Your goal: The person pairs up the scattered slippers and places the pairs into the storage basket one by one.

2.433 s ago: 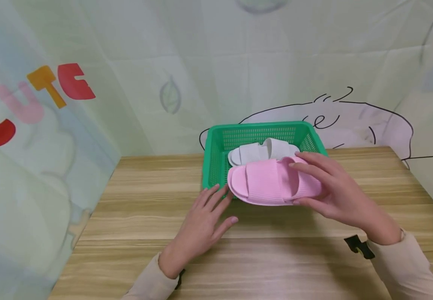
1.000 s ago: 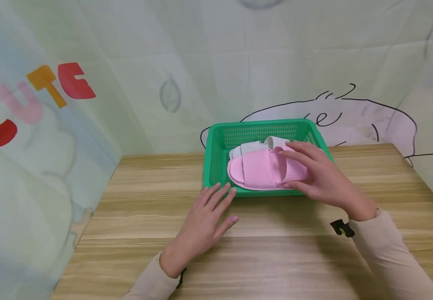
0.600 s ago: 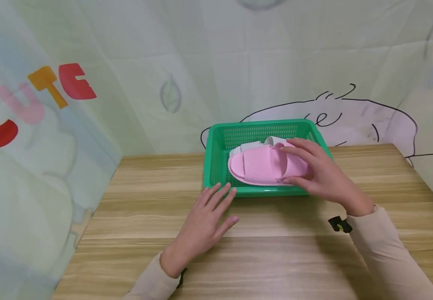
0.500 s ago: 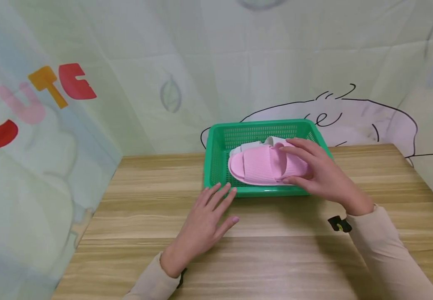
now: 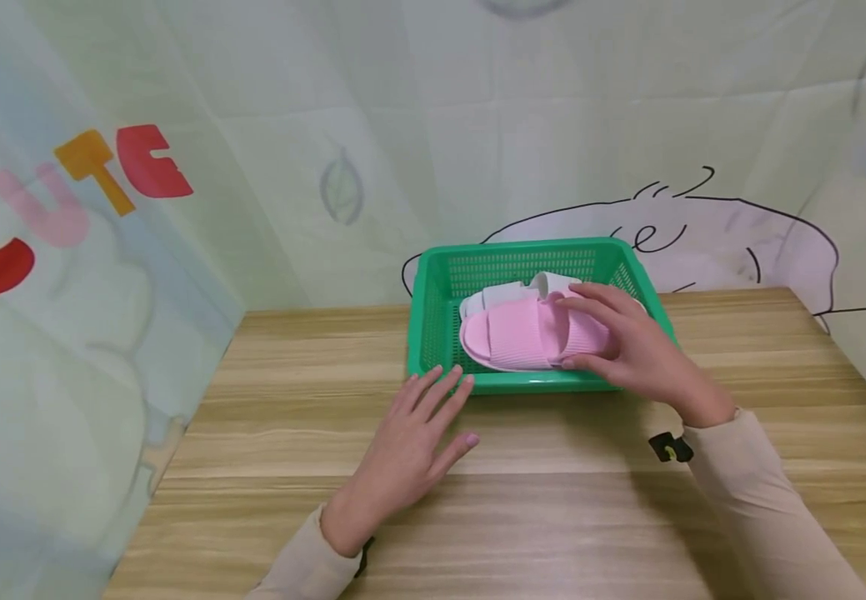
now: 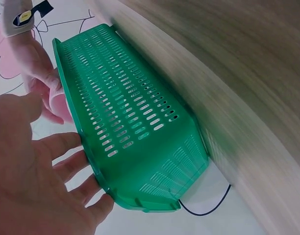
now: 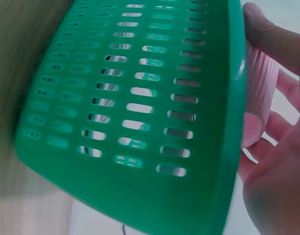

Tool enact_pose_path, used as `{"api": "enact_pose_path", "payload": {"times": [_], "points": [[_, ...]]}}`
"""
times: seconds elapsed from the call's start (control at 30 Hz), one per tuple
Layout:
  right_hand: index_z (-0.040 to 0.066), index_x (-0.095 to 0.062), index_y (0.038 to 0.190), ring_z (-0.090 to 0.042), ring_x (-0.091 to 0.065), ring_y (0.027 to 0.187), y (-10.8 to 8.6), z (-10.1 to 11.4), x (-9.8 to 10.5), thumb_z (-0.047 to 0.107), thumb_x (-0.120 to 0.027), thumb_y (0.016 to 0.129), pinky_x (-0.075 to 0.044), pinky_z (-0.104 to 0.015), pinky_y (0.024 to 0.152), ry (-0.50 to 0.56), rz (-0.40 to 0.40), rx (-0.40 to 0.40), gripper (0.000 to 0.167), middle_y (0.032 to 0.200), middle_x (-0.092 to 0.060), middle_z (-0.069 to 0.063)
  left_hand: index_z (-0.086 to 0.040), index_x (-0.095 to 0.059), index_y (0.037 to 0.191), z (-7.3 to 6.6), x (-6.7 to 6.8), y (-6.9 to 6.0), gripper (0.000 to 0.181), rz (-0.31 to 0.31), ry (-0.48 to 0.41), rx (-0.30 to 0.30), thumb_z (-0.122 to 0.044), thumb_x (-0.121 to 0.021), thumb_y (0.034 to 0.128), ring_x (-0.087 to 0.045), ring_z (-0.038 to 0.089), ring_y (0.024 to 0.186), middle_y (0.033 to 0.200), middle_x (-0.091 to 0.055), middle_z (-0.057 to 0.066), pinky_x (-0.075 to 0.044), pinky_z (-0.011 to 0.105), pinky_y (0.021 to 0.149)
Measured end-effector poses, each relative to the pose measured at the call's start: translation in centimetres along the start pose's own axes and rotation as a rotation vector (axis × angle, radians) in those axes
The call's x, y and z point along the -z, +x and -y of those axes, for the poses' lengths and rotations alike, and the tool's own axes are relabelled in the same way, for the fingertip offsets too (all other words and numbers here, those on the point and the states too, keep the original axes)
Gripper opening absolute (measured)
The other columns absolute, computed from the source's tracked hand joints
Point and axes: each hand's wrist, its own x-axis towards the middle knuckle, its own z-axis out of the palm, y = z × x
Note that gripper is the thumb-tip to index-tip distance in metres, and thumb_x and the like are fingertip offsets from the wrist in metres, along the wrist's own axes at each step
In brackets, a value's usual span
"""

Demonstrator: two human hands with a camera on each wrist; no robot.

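Note:
A pink slipper (image 5: 515, 335) with a ribbed strap lies in a green perforated basket (image 5: 538, 383), its toe pointing left. My right hand (image 5: 638, 354) grips its heel end, thumb on the near side and fingers on the far side. In the right wrist view, the pink slipper (image 7: 262, 85) shows past the basket rim, beside the thumb. Behind it sits a white slipper (image 5: 503, 293), partly covered by the pink one and my hand. My left hand (image 5: 410, 454) is spread, its fingertips at the basket's near left rim; the left wrist view has these fingers (image 6: 88, 188) against the rim.
The basket stands near the back of a wood-grain table (image 5: 312, 400). A printed cloth (image 5: 282, 167) with coloured letters hangs behind and to the left, close to the basket's far side. Both sleeves carry a dark wrist strap (image 5: 670, 447).
From in front of and above the basket, the pink slipper has moved away and down into it, in my right hand. Lately it has shifted only slightly. My left hand has stayed put.

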Motion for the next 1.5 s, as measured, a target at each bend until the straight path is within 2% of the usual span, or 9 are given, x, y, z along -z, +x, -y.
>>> {"api": "enact_pose_path", "payload": {"times": [0.1, 0.3, 0.6, 0.8, 0.9, 1.17, 1.5], "points": [[0.012, -0.061, 0.148, -0.041, -0.042, 0.146, 0.0, -0.3, -0.2, 0.018, -0.096, 0.078, -0.050, -0.067, 0.106, 0.012, 0.011, -0.012, 0.078, 0.157, -0.051, -0.017, -0.009, -0.044, 0.162, -0.1, 0.0, 0.0, 0.066, 0.007, 0.002, 0.001, -0.049, -0.051, 0.1102, -0.036, 0.039, 0.155, 0.166, -0.044, 0.015, -0.028, 0.059, 0.127], [0.012, -0.061, 0.148, -0.042, -0.043, 0.144, -0.1, -0.9, -0.4, 0.019, -0.095, 0.080, -0.053, -0.066, 0.103, 0.028, 0.042, -0.050, 0.076, 0.156, -0.051, -0.017, -0.009, -0.043, 0.163, -0.1, -0.1, 0.1, 0.066, 0.020, 0.011, 0.004, -0.049, -0.052, 0.1101, -0.035, 0.039, 0.156, 0.167, -0.042, 0.014, -0.028, 0.059, 0.128], [0.015, -0.061, 0.149, -0.040, -0.044, 0.143, 0.4, -1.7, -1.0, 0.029, -0.093, 0.084, -0.052, -0.065, 0.105, 0.073, 0.096, -0.106, 0.074, 0.155, -0.052, -0.014, -0.010, -0.043, 0.163, -0.2, 0.1, 0.0, 0.067, 0.014, 0.006, 0.009, -0.055, -0.038, 0.1127, -0.035, 0.037, 0.156, 0.167, -0.042, 0.013, -0.028, 0.059, 0.128], [0.016, -0.060, 0.149, -0.040, -0.044, 0.144, 0.7, -2.0, -1.2, 0.032, -0.092, 0.084, -0.050, -0.066, 0.108, 0.079, 0.138, -0.161, 0.075, 0.156, -0.052, -0.014, -0.009, -0.043, 0.163, -0.2, 0.3, 0.1, 0.066, 0.024, 0.000, 0.013, -0.050, -0.048, 0.1112, -0.035, 0.038, 0.156, 0.167, -0.042, 0.014, -0.027, 0.059, 0.128], [0.016, -0.061, 0.149, -0.039, -0.046, 0.142, 0.8, -2.1, -1.2, 0.033, -0.092, 0.084, -0.050, -0.065, 0.108, 0.092, 0.150, -0.172, 0.074, 0.154, -0.054, -0.014, -0.008, -0.044, 0.162, -0.2, 0.3, 0.1, 0.066, 0.015, -0.003, 0.010, -0.049, -0.052, 0.1101, -0.036, 0.040, 0.155, 0.166, -0.043, 0.015, -0.027, 0.060, 0.127], [0.017, -0.062, 0.145, -0.037, -0.051, 0.136, 0.9, -2.3, -1.2, 0.035, -0.092, 0.083, -0.053, -0.064, 0.105, 0.100, 0.180, -0.201, 0.071, 0.148, -0.059, -0.013, -0.009, -0.043, 0.162, -0.2, -0.1, 0.1, 0.067, 0.017, -0.004, 0.010, -0.050, -0.050, 0.1106, -0.035, 0.039, 0.155, 0.167, -0.042, 0.014, -0.025, 0.058, 0.129], [0.016, -0.064, 0.143, -0.036, -0.052, 0.136, 1.6, -2.5, -1.3, 0.034, -0.091, 0.085, -0.053, -0.061, 0.105, 0.117, 0.219, -0.180, 0.067, 0.145, -0.061, -0.013, -0.008, -0.044, 0.162, -0.1, -0.1, 0.0, 0.066, -0.001, 0.009, 0.000, -0.050, -0.050, 0.1107, -0.036, 0.041, 0.155, 0.166, -0.044, 0.016, -0.029, 0.060, 0.127]]}}
